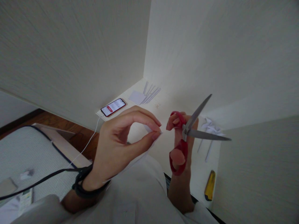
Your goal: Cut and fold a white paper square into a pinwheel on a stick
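Note:
My left hand pinches the edge of a white sheet of paper between thumb and fingertips, holding it up over the white desk. My right hand grips red-handled scissors, fingers through the loops. The two metal blades are spread apart and point right, just to the right of the pinched paper edge. A dark cord is wound round my left wrist.
A phone with a lit screen lies at the desk's left edge on a white cable. Thin paper strips and a small paper piece lie in the far corner. More paper scraps and a yellow utility knife lie at right. White walls enclose the desk.

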`<state>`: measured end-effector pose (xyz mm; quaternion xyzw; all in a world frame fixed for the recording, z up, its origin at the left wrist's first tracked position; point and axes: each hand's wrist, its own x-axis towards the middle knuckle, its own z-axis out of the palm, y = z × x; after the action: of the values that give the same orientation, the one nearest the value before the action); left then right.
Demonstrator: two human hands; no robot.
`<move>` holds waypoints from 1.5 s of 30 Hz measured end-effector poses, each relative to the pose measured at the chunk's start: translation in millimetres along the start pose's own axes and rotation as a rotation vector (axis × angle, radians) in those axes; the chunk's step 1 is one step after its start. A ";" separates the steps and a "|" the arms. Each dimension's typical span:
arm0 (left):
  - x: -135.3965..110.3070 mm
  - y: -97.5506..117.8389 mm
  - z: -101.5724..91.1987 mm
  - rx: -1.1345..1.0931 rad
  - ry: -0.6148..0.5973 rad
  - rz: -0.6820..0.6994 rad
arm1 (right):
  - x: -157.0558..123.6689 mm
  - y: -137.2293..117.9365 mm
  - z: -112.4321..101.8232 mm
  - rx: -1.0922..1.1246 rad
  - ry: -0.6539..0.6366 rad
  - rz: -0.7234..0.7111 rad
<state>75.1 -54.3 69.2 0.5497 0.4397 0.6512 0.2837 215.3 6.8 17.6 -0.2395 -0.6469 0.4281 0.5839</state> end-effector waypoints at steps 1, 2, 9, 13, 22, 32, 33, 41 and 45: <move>0.0 -0.5 0.0 0.004 0.002 -0.002 | -0.3 0.3 -1.3 -0.022 -0.027 0.018; -0.1 -1.0 0.0 0.003 0.002 -0.005 | -0.8 0.3 -2.9 -0.042 -0.065 0.043; -1.0 -4.2 -1.4 0.014 0.004 -0.024 | -4.3 -1.7 -10.4 -0.037 -0.251 0.084; -0.8 -2.5 -1.3 0.047 -0.005 -0.009 | -2.6 -1.2 -9.5 -0.078 -0.243 0.035; -0.6 1.0 -1.0 0.120 -0.001 -0.013 | 0.5 -0.1 -9.2 -0.166 -0.186 -0.005; -3.2 -1.5 -2.1 0.194 -0.016 0.047 | 6.0 -4.0 -13.3 -0.178 -0.151 0.053; -3.0 -1.5 -2.7 0.212 -0.021 0.063 | 6.4 -4.2 -12.8 -0.182 -0.163 0.032; -2.3 -1.8 -4.5 0.260 0.000 0.131 | 7.4 -3.7 -13.8 -0.315 -0.219 -0.106; -1.5 -2.7 -4.5 0.261 0.021 0.218 | 7.4 -1.7 -14.8 -0.349 -0.205 -0.183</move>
<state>70.8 -55.5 66.0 0.6197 0.4610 0.6211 0.1329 228.3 15.9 22.4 -0.2323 -0.7861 0.2769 0.5014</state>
